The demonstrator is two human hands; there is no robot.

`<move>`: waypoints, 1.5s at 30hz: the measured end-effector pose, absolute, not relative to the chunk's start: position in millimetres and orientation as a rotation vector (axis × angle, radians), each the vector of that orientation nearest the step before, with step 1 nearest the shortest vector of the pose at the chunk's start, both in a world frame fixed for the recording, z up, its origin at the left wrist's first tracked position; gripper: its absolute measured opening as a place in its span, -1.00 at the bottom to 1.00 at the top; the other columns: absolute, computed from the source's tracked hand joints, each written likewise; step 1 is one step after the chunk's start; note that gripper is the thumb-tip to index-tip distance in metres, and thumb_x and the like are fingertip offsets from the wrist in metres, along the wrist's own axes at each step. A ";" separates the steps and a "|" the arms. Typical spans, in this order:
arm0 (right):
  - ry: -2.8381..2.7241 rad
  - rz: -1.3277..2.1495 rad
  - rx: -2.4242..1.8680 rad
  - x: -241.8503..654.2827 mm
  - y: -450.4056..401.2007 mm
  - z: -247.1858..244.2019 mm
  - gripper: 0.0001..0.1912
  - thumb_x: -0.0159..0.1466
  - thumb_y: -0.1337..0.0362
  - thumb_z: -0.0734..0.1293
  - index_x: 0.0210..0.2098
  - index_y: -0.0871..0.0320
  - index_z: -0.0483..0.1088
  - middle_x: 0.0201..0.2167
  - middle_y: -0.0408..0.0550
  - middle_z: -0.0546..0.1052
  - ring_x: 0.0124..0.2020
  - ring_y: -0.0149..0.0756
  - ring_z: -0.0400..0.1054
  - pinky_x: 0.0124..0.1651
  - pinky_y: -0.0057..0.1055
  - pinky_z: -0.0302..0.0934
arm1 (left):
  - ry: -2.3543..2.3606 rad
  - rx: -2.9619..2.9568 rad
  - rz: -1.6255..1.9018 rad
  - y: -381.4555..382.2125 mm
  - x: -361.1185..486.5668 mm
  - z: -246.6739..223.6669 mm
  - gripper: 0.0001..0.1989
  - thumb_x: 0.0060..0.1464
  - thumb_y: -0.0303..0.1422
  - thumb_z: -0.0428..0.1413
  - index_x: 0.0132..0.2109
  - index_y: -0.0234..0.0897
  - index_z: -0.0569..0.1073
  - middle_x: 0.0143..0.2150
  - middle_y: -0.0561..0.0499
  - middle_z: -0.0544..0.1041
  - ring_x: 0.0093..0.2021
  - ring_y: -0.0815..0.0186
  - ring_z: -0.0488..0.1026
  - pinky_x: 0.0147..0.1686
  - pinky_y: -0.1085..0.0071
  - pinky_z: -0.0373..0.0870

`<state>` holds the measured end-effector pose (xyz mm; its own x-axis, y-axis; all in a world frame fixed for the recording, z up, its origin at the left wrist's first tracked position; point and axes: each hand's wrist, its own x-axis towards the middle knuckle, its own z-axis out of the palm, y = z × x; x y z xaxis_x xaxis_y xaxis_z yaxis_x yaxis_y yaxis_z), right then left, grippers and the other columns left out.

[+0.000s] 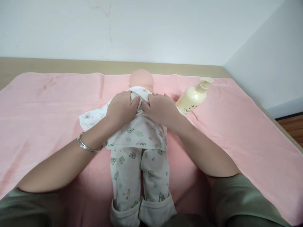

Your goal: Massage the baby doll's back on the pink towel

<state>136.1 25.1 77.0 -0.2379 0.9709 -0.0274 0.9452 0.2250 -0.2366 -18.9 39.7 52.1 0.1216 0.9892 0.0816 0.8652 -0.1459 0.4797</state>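
Pinching the shirt point(139, 132) below the doll's head point(141, 78) with left hand point(123, 107) and right hand point(164, 110), perhaps risking toppling the bottle point(193, 97) (at two o'clock) by swinging outward

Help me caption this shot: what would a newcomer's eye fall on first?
Probably the doll, lying centrally on the pink sheet, its shirt pinched near the neck by the left hand and right hand. Then the yellow bottle, right of the doll, and the silver bangle on the left wrist.
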 end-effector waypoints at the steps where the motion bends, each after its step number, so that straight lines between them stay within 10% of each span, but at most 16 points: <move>1: -2.303 0.406 -1.857 139.6 32.4 76.0 -0.62 0.49 0.15 0.09 -0.26 0.17 0.44 -0.19 0.09 0.64 -0.10 -0.05 0.48 0.10 -0.17 0.21 | 1.819 2.147 0.556 32.4 -16.0 51.8 -0.63 0.34 -0.20 -0.16 -0.17 -0.27 0.48 -0.12 -0.25 0.59 -0.06 -0.01 0.51 -0.05 0.15 0.42; 6: -2.181 0.604 -1.874 145.7 46.5 69.4 -0.52 0.51 0.00 0.07 -0.29 0.14 0.44 -0.21 0.07 0.65 -0.13 -0.05 0.51 0.01 -0.19 0.25 | 1.762 2.372 0.648 11.4 -6.8 50.5 -0.62 0.34 -0.26 -0.14 0.06 -0.35 0.45 0.13 -0.31 0.54 0.22 -0.07 0.42 0.25 0.06 0.34; 14: -2.477 0.148 -1.808 131.4 8.5 78.4 -0.60 0.52 0.21 0.07 -0.08 0.33 0.45 -0.06 0.26 0.60 0.01 0.03 0.48 0.27 -0.05 0.13 | 1.797 2.034 0.514 49.5 -20.7 54.5 -0.74 0.28 -0.26 -0.12 -0.28 -0.22 0.39 -0.22 -0.17 0.59 -0.24 0.11 0.46 -0.25 0.23 0.34; 23: -2.284 0.544 -1.838 146.8 48.4 69.1 -0.61 0.47 0.12 0.09 -0.40 0.13 0.34 -0.36 -0.02 0.59 -0.27 -0.14 0.47 0.21 -0.02 0.19 | 1.707 2.408 0.776 11.0 -5.1 40.4 -0.63 0.32 -0.29 -0.13 0.07 -0.36 0.45 0.15 -0.32 0.55 0.23 -0.07 0.42 0.29 0.00 0.34; 32: -2.409 -0.188 -1.818 129.7 8.8 58.6 -0.55 0.54 0.22 0.01 -0.10 0.31 0.46 -0.22 0.23 0.61 -0.14 0.01 0.52 0.36 0.14 0.06 | 1.744 2.071 0.605 44.7 -17.6 52.6 -0.81 0.24 -0.28 -0.06 -0.30 -0.22 0.36 -0.21 -0.17 0.57 -0.24 0.09 0.45 -0.21 0.18 0.37; 41: -2.228 0.459 -1.857 144.6 49.5 60.6 -0.59 0.50 0.08 0.08 -0.29 0.14 0.41 -0.30 0.01 0.62 -0.28 -0.14 0.47 -0.06 -0.21 0.30 | 1.753 2.418 0.747 9.6 -5.6 36.4 -0.60 0.35 -0.28 -0.15 0.10 -0.42 0.44 0.15 -0.35 0.52 0.25 -0.09 0.39 0.29 0.01 0.33; 45: -2.332 0.005 -1.870 135.5 27.2 58.7 -0.52 0.55 0.16 0.00 -0.10 0.28 0.47 -0.18 0.18 0.62 -0.10 -0.03 0.49 0.30 -0.03 0.16 | 1.773 2.269 0.644 29.3 -12.2 43.1 -0.74 0.32 -0.26 -0.10 -0.16 -0.28 0.43 -0.10 -0.24 0.58 -0.06 0.00 0.48 -0.03 0.12 0.41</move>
